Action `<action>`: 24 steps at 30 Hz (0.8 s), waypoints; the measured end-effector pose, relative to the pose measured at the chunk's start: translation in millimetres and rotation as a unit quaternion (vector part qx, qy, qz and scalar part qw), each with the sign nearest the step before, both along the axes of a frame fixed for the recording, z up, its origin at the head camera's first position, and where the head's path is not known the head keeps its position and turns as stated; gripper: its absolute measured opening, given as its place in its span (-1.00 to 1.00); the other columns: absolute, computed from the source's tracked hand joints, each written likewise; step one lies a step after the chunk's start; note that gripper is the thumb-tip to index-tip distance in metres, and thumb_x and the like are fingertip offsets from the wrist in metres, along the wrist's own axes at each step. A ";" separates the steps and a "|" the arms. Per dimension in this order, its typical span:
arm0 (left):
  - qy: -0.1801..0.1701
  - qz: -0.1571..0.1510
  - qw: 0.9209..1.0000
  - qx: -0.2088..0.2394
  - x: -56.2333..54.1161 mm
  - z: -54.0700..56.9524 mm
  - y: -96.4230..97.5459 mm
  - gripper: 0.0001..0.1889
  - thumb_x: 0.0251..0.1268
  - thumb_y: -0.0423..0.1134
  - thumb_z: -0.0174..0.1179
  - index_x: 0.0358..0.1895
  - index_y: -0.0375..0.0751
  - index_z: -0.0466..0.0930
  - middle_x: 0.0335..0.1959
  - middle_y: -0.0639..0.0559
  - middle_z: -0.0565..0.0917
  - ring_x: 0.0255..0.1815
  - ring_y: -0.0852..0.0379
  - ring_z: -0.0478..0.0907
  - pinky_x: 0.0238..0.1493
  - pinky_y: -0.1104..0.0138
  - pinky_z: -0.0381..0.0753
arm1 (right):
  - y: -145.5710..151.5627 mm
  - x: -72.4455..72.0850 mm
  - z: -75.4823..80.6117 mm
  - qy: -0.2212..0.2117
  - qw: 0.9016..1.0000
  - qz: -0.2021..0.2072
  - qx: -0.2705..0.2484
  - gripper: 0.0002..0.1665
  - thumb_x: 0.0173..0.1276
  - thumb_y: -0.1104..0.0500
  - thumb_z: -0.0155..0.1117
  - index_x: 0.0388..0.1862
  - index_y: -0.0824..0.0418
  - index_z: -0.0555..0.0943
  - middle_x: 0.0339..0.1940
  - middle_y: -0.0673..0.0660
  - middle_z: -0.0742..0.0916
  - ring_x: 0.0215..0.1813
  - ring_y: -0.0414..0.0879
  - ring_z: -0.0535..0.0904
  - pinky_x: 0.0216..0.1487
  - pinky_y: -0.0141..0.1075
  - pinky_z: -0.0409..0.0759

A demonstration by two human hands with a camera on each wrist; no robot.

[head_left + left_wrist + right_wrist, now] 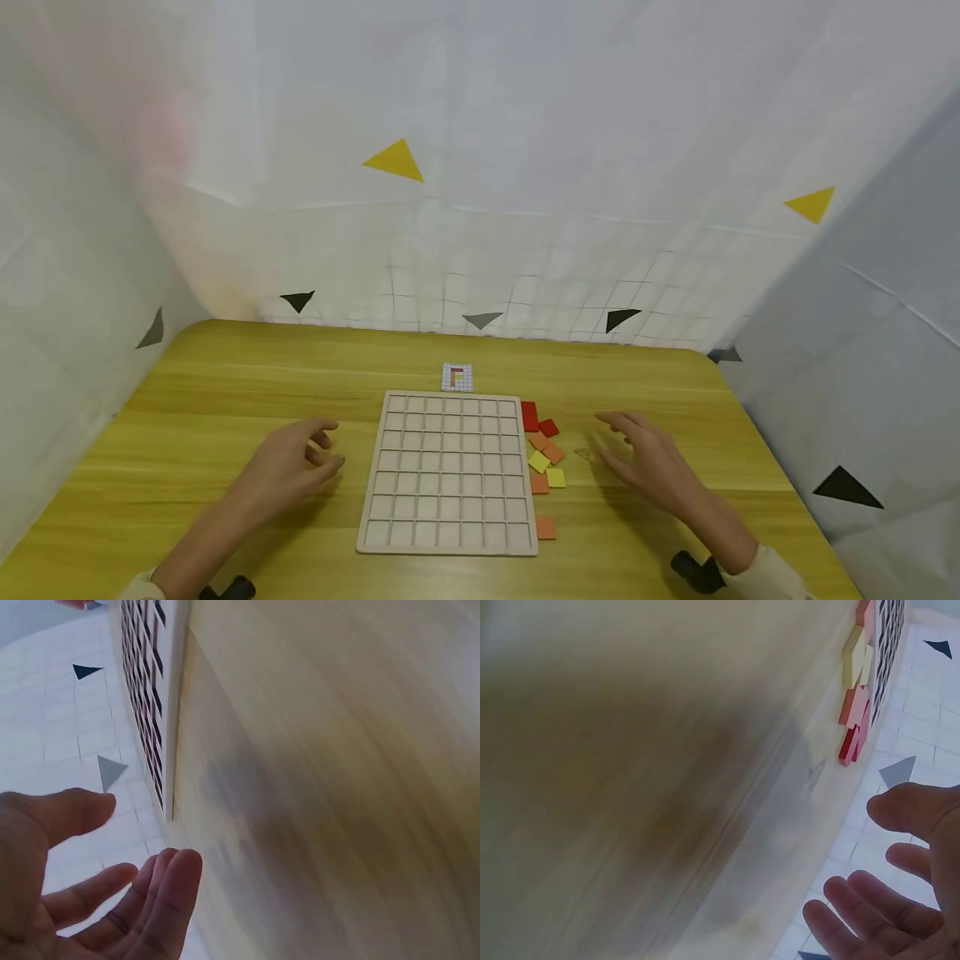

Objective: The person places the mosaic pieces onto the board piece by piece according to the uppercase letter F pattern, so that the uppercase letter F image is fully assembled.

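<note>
A pale wooden grid board (pixel 447 556) with square cells lies in the middle of the table. Along its right edge are loose square tiles: red tiles (pixel 529 416), orange tiles (pixel 546 527) and yellow tiles (pixel 556 477). To the left of the board my left hand (pixel 292 462) hovers with relaxed fingers, holding nothing; the left wrist view shows its thumb apart from the fingers. My right hand (pixel 648 462) is held to the right of the tiles, its fingers loosely spread and nothing in them.
A small card (pixel 457 377) with a printed grid and a coloured pattern lies just behind the board. White sheeting (pixel 480 192) with yellow, black and grey triangles walls the table (pixel 315 358) at the back and sides.
</note>
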State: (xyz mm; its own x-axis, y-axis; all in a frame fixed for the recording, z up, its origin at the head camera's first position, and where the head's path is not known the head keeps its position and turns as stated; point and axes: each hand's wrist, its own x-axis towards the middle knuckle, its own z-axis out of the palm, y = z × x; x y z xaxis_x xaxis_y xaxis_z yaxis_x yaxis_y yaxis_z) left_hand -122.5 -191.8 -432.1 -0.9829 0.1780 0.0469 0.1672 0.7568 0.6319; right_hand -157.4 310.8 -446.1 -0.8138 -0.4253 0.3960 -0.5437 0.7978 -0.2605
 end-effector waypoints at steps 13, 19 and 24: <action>-0.070 0.034 0.994 0.081 -5.1 -18.9 36.0 -0.54 0.12 -0.33 0.45 0.10 -0.40 0.59 -0.34 0.04 0.62 -0.36 0.17 0.59 -0.38 0.31 0.61 | -21.3 -17.9 -13.0 -0.062 0.997 0.007 -0.050 -0.44 0.05 0.41 0.57 0.09 0.32 0.66 -0.06 0.21 0.68 -0.18 0.08 0.68 -0.29 -0.14 0.72; -0.070 0.052 0.992 0.091 -5.5 -21.7 48.1 -0.52 0.07 -0.35 0.45 0.10 -0.40 0.59 -0.35 0.03 0.61 -0.38 0.18 0.57 -0.43 0.33 0.58 | -27.5 -24.1 -14.3 -0.069 0.997 0.005 -0.041 -0.48 0.07 0.37 0.57 0.07 0.30 0.68 -0.06 0.16 0.70 -0.17 0.03 0.68 -0.25 -0.16 0.72; -0.073 0.061 0.991 0.092 -4.9 -23.9 53.5 -0.51 0.05 -0.37 0.45 0.10 -0.41 0.60 -0.34 0.01 0.60 -0.38 0.18 0.57 -0.41 0.33 0.57 | -34.8 -27.6 -15.3 -0.061 0.997 0.027 -0.045 -0.48 0.06 0.37 0.57 0.06 0.32 0.68 -0.10 0.19 0.71 -0.19 0.02 0.69 -0.27 -0.16 0.72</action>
